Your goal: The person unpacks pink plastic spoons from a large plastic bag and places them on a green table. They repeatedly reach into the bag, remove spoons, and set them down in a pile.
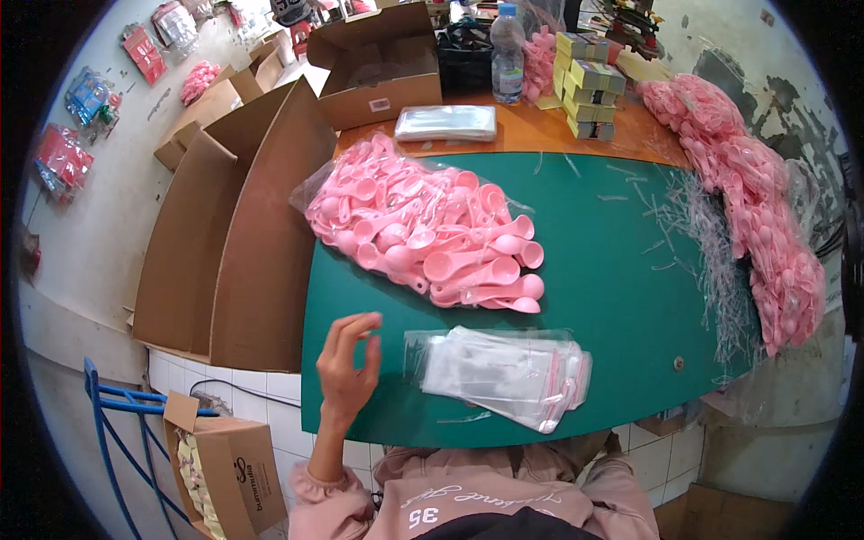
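My left hand (347, 364) is raised over the left front part of the green tabletop (621, 342). Its fingers are bent, with the thumb apart from them, and nothing shows between them. To its right lies a loose stack of clear plastic bags (495, 369) with pinkish strips along one end. Beyond the hand, a large clear bag spills over with pink plastic measuring spoons (423, 220), several of them lying at its open right end. My right hand is out of the picture.
More pink spoons in bags (756, 207) line the right edge, beside a heap of thin clear plastic strips (706, 243). Behind stand a water bottle (507, 54), stacked yellow bundles (589, 85) and a wrapped bag pack (446, 123). Tall cardboard boxes (261, 225) border the left side.
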Demonstrator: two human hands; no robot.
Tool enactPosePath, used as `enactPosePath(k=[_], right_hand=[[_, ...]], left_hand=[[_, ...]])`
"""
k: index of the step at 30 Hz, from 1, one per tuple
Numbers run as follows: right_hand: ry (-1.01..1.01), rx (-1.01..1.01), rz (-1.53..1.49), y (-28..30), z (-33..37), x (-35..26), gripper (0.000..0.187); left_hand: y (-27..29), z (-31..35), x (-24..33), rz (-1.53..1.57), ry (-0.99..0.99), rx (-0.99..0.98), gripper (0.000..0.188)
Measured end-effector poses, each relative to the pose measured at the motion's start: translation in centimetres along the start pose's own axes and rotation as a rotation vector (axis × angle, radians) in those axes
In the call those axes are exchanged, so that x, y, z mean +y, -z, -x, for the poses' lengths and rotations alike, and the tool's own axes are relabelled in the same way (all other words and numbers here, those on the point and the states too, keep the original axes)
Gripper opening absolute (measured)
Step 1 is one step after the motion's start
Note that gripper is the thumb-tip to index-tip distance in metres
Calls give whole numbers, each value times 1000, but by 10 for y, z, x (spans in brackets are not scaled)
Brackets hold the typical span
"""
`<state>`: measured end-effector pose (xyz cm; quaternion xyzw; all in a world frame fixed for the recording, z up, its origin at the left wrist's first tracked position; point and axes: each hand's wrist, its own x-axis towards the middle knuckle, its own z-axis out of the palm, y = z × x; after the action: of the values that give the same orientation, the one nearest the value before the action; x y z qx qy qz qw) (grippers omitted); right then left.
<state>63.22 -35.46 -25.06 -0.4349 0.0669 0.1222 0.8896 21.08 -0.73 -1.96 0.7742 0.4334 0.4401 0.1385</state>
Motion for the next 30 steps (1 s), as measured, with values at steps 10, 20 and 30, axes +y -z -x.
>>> enactPosePath(k=[10,20,30], right_hand=[[-671,-893,1995,-140,59,-62,25],[649,-1987,1174,-421,147,16,21],[1121,-1906,1509,-457,160,96,46]], left_hand=[[-48,-90,-12,-112,-372,-61,22],[-79,-110,-119,-358,92,250,35],[-78,-118,-149,-150,78,151,41]])
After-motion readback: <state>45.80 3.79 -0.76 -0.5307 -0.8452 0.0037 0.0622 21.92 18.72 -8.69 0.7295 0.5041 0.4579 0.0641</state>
